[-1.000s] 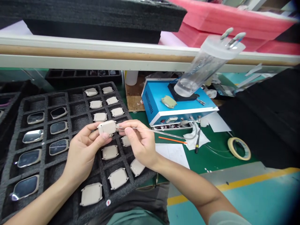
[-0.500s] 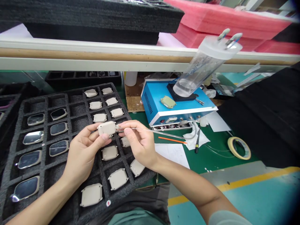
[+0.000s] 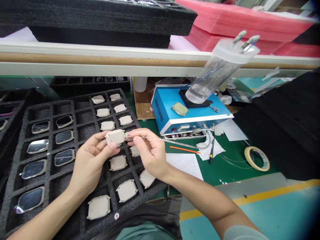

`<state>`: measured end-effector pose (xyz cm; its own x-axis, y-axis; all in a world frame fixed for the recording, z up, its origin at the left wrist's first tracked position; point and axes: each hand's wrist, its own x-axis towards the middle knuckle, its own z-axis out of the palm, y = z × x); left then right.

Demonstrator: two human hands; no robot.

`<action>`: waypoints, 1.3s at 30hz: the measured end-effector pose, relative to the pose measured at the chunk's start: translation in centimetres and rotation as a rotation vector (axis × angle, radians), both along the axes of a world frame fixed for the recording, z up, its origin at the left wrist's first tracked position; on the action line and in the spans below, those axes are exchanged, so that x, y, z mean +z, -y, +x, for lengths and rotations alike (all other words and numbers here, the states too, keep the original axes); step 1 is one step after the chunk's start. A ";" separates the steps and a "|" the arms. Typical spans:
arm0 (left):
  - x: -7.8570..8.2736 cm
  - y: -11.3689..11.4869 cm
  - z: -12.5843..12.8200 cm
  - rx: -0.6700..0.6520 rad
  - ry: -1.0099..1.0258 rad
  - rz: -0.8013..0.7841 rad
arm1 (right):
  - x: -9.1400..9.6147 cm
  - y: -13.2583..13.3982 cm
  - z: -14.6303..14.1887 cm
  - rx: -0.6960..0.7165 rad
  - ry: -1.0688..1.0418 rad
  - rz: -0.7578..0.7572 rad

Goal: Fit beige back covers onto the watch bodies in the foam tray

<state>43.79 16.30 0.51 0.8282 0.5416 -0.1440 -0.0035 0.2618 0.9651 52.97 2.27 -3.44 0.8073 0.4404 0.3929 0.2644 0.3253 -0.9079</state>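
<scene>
Between its thumb and fingers, my left hand (image 3: pixel 93 155) grips a beige watch case (image 3: pixel 115 137) above the foam tray. My right hand (image 3: pixel 151 153) is closed on a thin clear tube (image 3: pixel 170 142), whose tip reaches the right edge of the case. Whether the tip touches the case or goes into it cannot be made out. Below both hands lies a dark grey foam tray (image 3: pixel 47 180) with compartments. Several beige cases (image 3: pixel 127 190) sit in its right columns, and several glass-faced watch pieces (image 3: pixel 34 169) in its left ones.
A blue box-shaped machine (image 3: pixel 166 108) stands behind my right hand, bearing a clear cylinder (image 3: pixel 210 75) and a greenish case (image 3: pixel 180 109). Rightward lie an orange stick (image 3: pixel 185 149), a black pen-like tool (image 3: pixel 212 150), white tissue (image 3: pixel 217 148) and a tape roll (image 3: pixel 257 158). A shelf edge (image 3: pixel 100 68) crosses behind.
The whole view has shifted very slightly, so everything appears a little further right. Both hands keep the same hold on the watch case and the tube.
</scene>
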 end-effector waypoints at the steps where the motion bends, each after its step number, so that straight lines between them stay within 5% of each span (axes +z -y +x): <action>1: 0.0 0.0 0.0 -0.003 -0.001 -0.002 | 0.0 0.0 0.0 -0.001 -0.001 -0.003; 39: 0.0 0.0 0.1 0.011 -0.015 0.016 | 0.1 0.0 0.0 -0.007 0.014 -0.001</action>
